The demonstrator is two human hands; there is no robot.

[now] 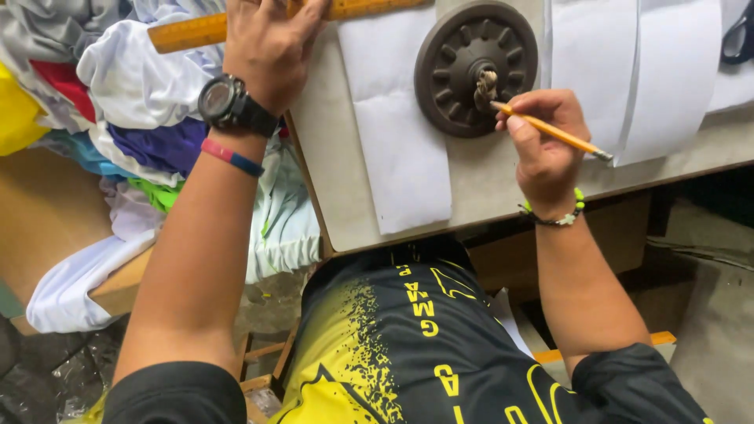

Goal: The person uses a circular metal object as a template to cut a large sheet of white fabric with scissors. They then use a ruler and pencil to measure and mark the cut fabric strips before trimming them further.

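My left hand (271, 43), with a black watch and a red-blue band on the wrist, presses flat on a long yellow wooden ruler (188, 31) at the table's top left. My right hand (542, 137) grips a yellow pencil (554, 132), its tip beside a dark round ribbed metal weight (452, 74). The weight rests on white sheets of paper or fabric (400, 157) laid on the grey table (479, 188).
A pile of coloured clothes (133, 102) lies to the left on a wooden surface (47, 212). More white sheets (628, 63) cover the table's right side. Dark scissor handles (737, 39) show at the top right corner. My yellow-black shirt fills the lower frame.
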